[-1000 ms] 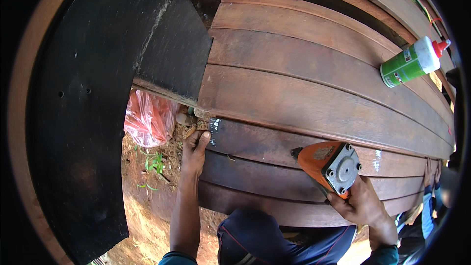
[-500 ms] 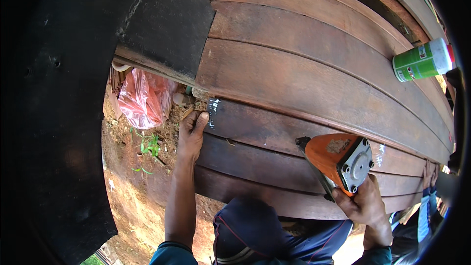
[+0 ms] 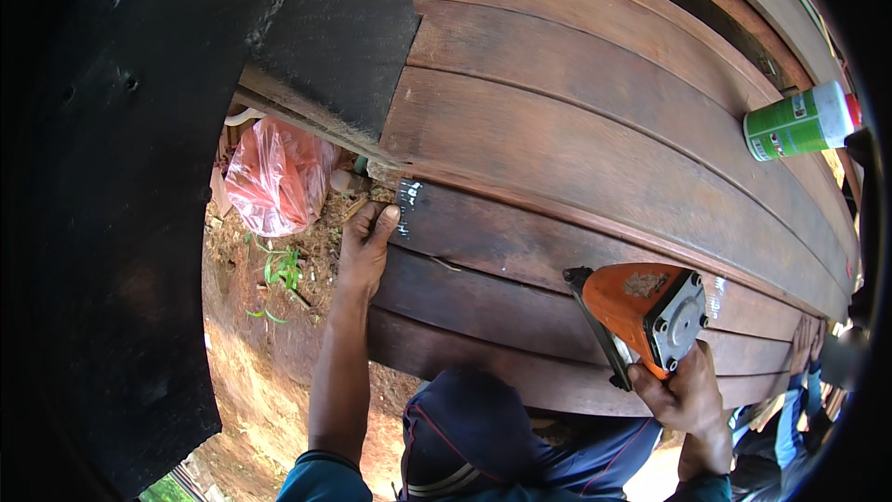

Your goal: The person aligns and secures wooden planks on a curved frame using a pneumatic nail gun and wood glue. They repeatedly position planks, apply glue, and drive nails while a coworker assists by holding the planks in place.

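Note:
My left hand (image 3: pixel 365 246) grips the left end of a dark brown wooden plank (image 3: pixel 483 231), thumb on top near white marks, the other fingers curled mostly out of sight. My right hand (image 3: pixel 686 392) is closed round the handle of an orange nail gun (image 3: pixel 634 297) with a grey cap. The nail gun is above the planks on the right, its narrow black nose pointing left. Whether it touches the wood I cannot tell. More white marks show on the plank just beyond the nail gun.
A green and white bottle with a red cap (image 3: pixel 801 121) lies at the far right. Another person's hands (image 3: pixel 806 344) rest on the planks' right end. At left are a large black panel (image 3: pixel 121 223), a pink plastic bag (image 3: pixel 279 177) and a small green plant (image 3: pixel 282 265).
The view has shifted slightly. My left hand keeps its hold on the plank end, and my right hand still holds the nail gun in nearly the same place.

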The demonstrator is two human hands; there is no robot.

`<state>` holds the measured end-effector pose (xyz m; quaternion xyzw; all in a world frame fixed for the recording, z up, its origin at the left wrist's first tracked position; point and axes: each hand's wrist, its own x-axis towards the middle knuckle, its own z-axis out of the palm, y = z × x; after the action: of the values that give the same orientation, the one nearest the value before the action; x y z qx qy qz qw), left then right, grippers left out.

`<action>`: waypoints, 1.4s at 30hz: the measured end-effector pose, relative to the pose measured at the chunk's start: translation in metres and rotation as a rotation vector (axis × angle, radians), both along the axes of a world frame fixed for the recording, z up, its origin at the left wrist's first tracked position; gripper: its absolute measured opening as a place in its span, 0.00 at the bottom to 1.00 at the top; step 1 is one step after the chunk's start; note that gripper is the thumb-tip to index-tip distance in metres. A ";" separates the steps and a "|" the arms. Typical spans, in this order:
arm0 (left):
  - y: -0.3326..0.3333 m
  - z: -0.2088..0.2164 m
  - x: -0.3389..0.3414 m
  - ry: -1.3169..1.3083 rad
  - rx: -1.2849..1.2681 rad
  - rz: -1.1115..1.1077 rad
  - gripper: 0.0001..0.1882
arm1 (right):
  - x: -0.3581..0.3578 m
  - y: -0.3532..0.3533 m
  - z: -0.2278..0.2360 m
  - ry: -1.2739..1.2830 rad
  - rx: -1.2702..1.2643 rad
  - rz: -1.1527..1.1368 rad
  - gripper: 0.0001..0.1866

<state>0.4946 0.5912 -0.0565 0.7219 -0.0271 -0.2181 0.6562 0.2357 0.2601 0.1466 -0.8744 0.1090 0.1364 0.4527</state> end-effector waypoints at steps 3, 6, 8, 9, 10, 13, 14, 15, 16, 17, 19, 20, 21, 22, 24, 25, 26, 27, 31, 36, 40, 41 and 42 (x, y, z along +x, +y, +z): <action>0.001 -0.002 0.000 -0.029 0.038 0.015 0.14 | 0.001 0.001 -0.001 -0.001 0.005 -0.017 0.21; 0.002 -0.004 0.001 -0.058 0.014 0.011 0.14 | 0.002 0.002 -0.006 0.001 0.014 -0.032 0.21; 0.003 -0.004 0.002 -0.026 0.026 0.000 0.15 | 0.002 0.001 -0.009 0.013 0.018 -0.035 0.21; 0.003 -0.004 0.002 0.003 0.049 -0.007 0.15 | 0.002 0.001 -0.010 0.018 0.019 -0.034 0.21; 0.003 -0.003 0.002 -0.007 0.015 -0.021 0.15 | 0.002 0.000 -0.011 0.024 0.021 -0.032 0.21; 0.001 0.000 0.001 -0.006 -0.019 -0.014 0.14 | 0.002 -0.001 -0.013 0.024 -0.005 -0.014 0.20; -0.001 0.002 0.000 -0.004 -0.025 -0.001 0.14 | 0.002 -0.001 -0.014 0.023 -0.002 -0.011 0.20; -0.002 0.003 0.000 -0.005 -0.040 -0.002 0.13 | 0.002 -0.001 -0.015 0.027 0.001 -0.020 0.20; -0.003 0.004 -0.001 0.005 -0.035 0.007 0.13 | 0.001 -0.001 -0.015 0.033 0.004 -0.029 0.20; -0.003 0.005 -0.001 0.009 -0.041 0.001 0.13 | 0.001 0.000 -0.016 0.031 0.006 -0.037 0.20; -0.003 0.005 -0.001 0.019 -0.042 0.008 0.12 | 0.002 0.002 -0.018 0.023 0.009 -0.058 0.20; -0.003 0.005 -0.001 0.024 -0.035 0.021 0.12 | 0.004 0.003 -0.018 -0.001 0.007 -0.033 0.20; -0.002 0.004 0.000 0.019 -0.037 0.031 0.12 | 0.006 0.004 -0.018 -0.028 0.003 -0.014 0.21; -0.001 0.003 0.000 0.021 -0.016 0.034 0.12 | 0.010 0.005 -0.017 -0.065 0.000 -0.004 0.21; 0.000 0.000 0.001 0.015 0.008 0.039 0.13 | 0.022 0.009 -0.014 -0.076 -0.018 0.057 0.23; 0.001 -0.002 0.001 0.027 0.007 0.040 0.13 | 0.029 0.011 -0.011 -0.116 -0.027 0.079 0.24; 0.002 -0.003 0.002 0.036 0.003 0.041 0.13 | 0.039 0.012 -0.010 -0.115 -0.036 0.148 0.26; 0.003 -0.004 0.002 0.046 -0.002 0.039 0.13 | 0.048 0.014 -0.008 -0.080 -0.004 0.206 0.27; 0.003 -0.005 0.002 0.024 -0.029 0.032 0.13 | 0.089 0.032 -0.004 -0.061 0.001 0.348 0.24; 0.001 -0.009 0.000 0.029 -0.114 0.043 0.14 | 0.131 0.065 -0.022 -0.115 0.042 0.364 0.25; 0.002 -0.016 0.004 -0.018 -0.103 0.046 0.15 | 0.147 0.084 -0.039 -0.104 -0.059 0.348 0.26; 0.003 -0.018 0.005 -0.034 -0.065 0.037 0.16 | 0.149 0.087 -0.043 -0.131 -0.066 0.347 0.26; 0.004 -0.020 0.006 -0.048 -0.028 0.031 0.17 | 0.150 0.089 -0.046 -0.152 -0.073 0.345 0.26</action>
<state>0.5008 0.5950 -0.0763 0.7181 -0.0350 -0.1900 0.6686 0.3859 0.3492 0.1005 -0.9037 -0.0722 0.1414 0.3976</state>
